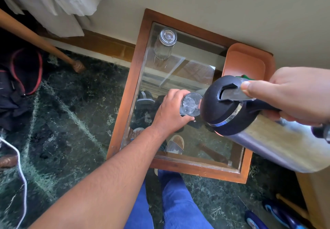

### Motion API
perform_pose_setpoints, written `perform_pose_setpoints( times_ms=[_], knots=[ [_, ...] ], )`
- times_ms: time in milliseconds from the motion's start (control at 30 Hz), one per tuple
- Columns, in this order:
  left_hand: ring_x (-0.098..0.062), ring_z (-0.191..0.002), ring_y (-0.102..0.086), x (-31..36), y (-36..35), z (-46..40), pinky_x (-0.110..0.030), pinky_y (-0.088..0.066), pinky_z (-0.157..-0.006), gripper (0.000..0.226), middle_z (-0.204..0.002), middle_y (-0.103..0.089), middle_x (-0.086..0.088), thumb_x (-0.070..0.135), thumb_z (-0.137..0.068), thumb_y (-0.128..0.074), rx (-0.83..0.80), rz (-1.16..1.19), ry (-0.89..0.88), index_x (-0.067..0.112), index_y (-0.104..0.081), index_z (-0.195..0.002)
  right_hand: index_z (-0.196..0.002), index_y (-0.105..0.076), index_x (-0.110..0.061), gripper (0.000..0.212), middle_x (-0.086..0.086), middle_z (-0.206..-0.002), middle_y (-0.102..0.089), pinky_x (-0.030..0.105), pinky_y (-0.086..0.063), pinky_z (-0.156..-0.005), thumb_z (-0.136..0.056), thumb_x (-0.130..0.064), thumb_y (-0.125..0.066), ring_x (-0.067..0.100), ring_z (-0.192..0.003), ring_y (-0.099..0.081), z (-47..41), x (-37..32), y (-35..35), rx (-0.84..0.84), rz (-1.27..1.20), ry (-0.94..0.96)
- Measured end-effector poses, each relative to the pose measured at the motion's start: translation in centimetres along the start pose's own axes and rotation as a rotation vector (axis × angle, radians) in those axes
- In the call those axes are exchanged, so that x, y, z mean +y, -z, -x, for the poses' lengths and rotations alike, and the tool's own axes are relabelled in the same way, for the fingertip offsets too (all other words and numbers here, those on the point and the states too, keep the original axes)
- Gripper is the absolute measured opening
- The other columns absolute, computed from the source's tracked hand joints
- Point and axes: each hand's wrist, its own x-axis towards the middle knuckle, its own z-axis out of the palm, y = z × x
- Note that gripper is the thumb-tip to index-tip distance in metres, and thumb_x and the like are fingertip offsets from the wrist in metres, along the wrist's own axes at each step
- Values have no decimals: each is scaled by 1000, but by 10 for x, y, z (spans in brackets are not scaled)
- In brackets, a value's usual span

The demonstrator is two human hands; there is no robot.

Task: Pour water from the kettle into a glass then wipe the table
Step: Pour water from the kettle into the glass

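L hand (169, 111) fingers grasp glass (190, 104), water inside; R hand (296, 93) clenches tilted steel kettle (250, 119) w/ black lid over glass-topped bench (125, 93).

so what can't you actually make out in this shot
Head view only:
- Kettle spout and any stream: hidden behind its black lid.
- Glass base: covered by the left hand.
- Kettle handle and bottom: wrapped by the right hand, cut off at the right edge.
- No cloth visible.

A steel kettle (253, 121) with a black lid is tilted, spout at 9 o'clock, touching a clear glass (190, 104) partly filled with water, held above the glass-topped surface (178, 71)
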Motion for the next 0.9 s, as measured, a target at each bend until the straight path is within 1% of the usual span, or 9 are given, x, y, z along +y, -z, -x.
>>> perform_pose_setpoints(
  times_ms=[167,400,600,733,900],
  knots=[
    [-18,-118,-55,2,0,2,-44,-51,-96,77,-129,-49,7,35,-67,-92,7,-13,-2,29,-54,-133,-29,-48,-6,78,4,-23,-41,21,-24,-40,-89,-55,-36,11,-12,-30,2,-7,3,17,43,-14],
    [-20,-119,-55,3,6,2,-40,-50,-96,78,-130,-49,6,33,-65,-93,13,-7,14,29,-53,-132,-33,-52,-6,77,4,-24,-42,21,-25,-40,-89,-56,-35,11,-14,-29,2,-7,4,35,24,-4],
    [-21,-120,-55,3,6,0,-42,-50,-96,77,-130,-49,5,35,-67,-92,14,-8,11,27,-55,-134,-27,-48,-8,79,2,-22,-41,25,-25,-42,-88,-55,-34,10,-13,-30,1,-7,3,29,37,7],
    [-21,-119,-56,2,4,0,-44,-51,-96,77,-130,-49,5,34,-67,-92,16,5,10,26,-55,-134,-28,-49,-7,78,3,-23,-42,24,-25,-42,-88,-54,-35,10,-13,-30,0,-4,2,33,32,20],
    [-20,-119,-55,0,2,-1,-43,-50,-98,77,-130,-49,5,34,-67,-93,10,9,3,27,-55,-133,-26,-49,-10,76,2,-23,-41,25,-27,-42,-85,-56,-34,9,-14,-30,-6,3,-3,52,33,45]
  ],
)
